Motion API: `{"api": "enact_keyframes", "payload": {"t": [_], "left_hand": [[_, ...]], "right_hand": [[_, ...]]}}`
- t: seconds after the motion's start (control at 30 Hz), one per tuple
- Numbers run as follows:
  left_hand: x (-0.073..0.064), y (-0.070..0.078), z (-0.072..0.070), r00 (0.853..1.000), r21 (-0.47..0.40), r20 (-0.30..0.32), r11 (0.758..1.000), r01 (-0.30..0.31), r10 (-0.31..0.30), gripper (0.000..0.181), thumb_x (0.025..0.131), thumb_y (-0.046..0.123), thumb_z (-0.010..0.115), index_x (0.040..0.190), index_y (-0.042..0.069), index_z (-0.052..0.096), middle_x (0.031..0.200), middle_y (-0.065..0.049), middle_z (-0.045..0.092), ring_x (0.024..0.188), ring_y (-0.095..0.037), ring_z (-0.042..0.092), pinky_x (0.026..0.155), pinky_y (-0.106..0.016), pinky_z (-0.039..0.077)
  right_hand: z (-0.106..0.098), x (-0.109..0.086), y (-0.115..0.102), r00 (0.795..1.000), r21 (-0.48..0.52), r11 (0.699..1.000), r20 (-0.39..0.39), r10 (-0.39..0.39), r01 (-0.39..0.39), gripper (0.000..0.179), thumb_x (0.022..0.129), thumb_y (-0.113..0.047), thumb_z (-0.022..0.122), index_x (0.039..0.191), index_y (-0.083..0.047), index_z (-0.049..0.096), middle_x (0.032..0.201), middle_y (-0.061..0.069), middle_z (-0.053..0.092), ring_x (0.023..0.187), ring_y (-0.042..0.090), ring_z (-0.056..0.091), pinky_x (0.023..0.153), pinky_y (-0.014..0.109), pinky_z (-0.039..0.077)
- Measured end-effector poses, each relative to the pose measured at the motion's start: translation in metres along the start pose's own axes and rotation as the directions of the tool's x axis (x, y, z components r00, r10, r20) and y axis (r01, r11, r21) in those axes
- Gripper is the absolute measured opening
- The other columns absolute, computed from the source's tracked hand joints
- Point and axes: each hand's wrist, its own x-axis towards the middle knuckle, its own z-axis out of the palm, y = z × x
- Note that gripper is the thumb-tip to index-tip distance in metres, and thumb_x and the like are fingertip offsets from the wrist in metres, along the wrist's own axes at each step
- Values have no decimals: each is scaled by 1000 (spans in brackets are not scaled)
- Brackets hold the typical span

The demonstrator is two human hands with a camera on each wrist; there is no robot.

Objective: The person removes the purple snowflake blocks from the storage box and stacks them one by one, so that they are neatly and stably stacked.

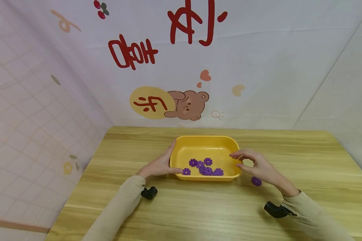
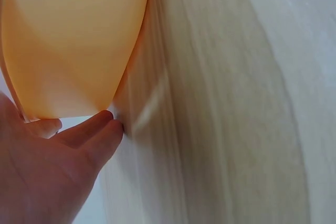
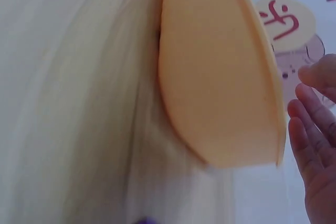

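Observation:
A yellow plastic tub (image 1: 211, 143) stands on the wooden table. Several purple notched flower discs (image 1: 208, 171) lie inside it, mostly bunched along its front side. My left hand (image 1: 160, 166) holds the tub's left end, the thumb over the rim and the fingers against the outside wall (image 2: 68, 40). At the right end, my right hand (image 1: 260, 167) hovers by the rim with thumb and fingers curved apart and nothing between them. One more purple disc (image 1: 256, 181) lies on the table below the right hand, outside the tub.
The wooden table (image 1: 199, 211) reaches back to a white curtain (image 1: 259, 60) printed with red characters and a bear. Black wrist mounts (image 1: 276, 210) sit on both sleeves.

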Motion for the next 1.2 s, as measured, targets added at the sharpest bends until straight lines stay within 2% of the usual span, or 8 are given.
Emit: {"api": "enact_keyframes", "payload": {"t": [0.17, 0.3, 0.4, 0.6, 0.87, 0.97, 1.0, 1.2], "left_hand": [[-3, -2, -4, 1000, 29, -3, 1000, 9, -9, 122, 80, 31, 81, 153, 23, -17, 160, -7, -10, 145, -24, 1, 115, -41, 10], [-6, -4, -7, 1000, 34, -9, 999, 3, -2, 122, 79, 33, 81, 154, 23, -15, 160, -9, -9, 145, -26, 1, 115, -44, 10], [-7, -5, -8, 1000, 29, -15, 1000, -3, 4, 123, 78, 34, 82, 154, 23, -14, 160, -10, -8, 145, -28, 0, 115, -46, 10], [-6, -7, -9, 1000, 15, -16, 1000, 0, 0, 123, 79, 29, 82, 154, 23, -15, 160, -8, -8, 145, -26, 2, 115, -43, 10], [-4, -8, -7, 1000, 5, -20, 1000, 11, -10, 123, 79, 28, 82, 154, 23, -14, 160, -7, -8, 145, -23, 2, 115, -41, 11], [-4, -7, -7, 1000, 6, -21, 1000, 9, -9, 122, 79, 28, 82, 154, 22, -14, 160, -7, -7, 145, -24, 3, 115, -42, 11], [-6, -2, -8, 1000, 0, -17, 1000, 13, -13, 121, 80, 25, 81, 154, 21, -14, 160, -8, -8, 145, -25, 2, 115, -42, 11], [-6, -2, -8, 1000, -9, -14, 1000, 15, -15, 120, 81, 23, 81, 154, 21, -14, 160, -9, -8, 145, -26, 1, 115, -44, 10]], "right_hand": [[12, 19, -6, 996, 69, 998, 86, -5, -1, 36, 83, 11, 69, 114, -7, 66, 110, 7, 67, 96, 22, 63, 79, 37, 55], [26, 35, -7, 982, 148, 989, 190, -9, -19, 32, 88, 3, 67, 116, -11, 67, 111, 10, 66, 95, 26, 63, 81, 39, 55], [38, 49, -6, 959, 203, 979, 281, -23, -36, 30, 88, 5, 66, 117, -6, 67, 110, 15, 65, 96, 30, 63, 83, 38, 55], [56, 71, 1, 898, 259, 956, 440, 7, -134, 23, 88, 9, 64, 110, 5, 67, 108, 19, 64, 96, 33, 63, 84, 34, 55], [60, 76, 9, 845, 245, 937, 529, 85, -247, 20, 87, 6, 65, 107, 7, 69, 106, 18, 66, 94, 31, 63, 86, 35, 54], [61, 75, 11, 836, 221, 942, 539, 99, -253, 20, 86, 4, 68, 106, 6, 69, 105, 17, 67, 93, 29, 63, 86, 38, 54], [61, 75, 11, 835, 211, 945, 540, 101, -251, 20, 86, 4, 68, 106, 5, 70, 105, 16, 67, 93, 28, 63, 86, 39, 53], [61, 75, 10, 823, 172, 958, 560, 98, -231, 21, 85, 2, 69, 106, 4, 70, 107, 15, 65, 90, 26, 58, 85, 40, 53]]}}
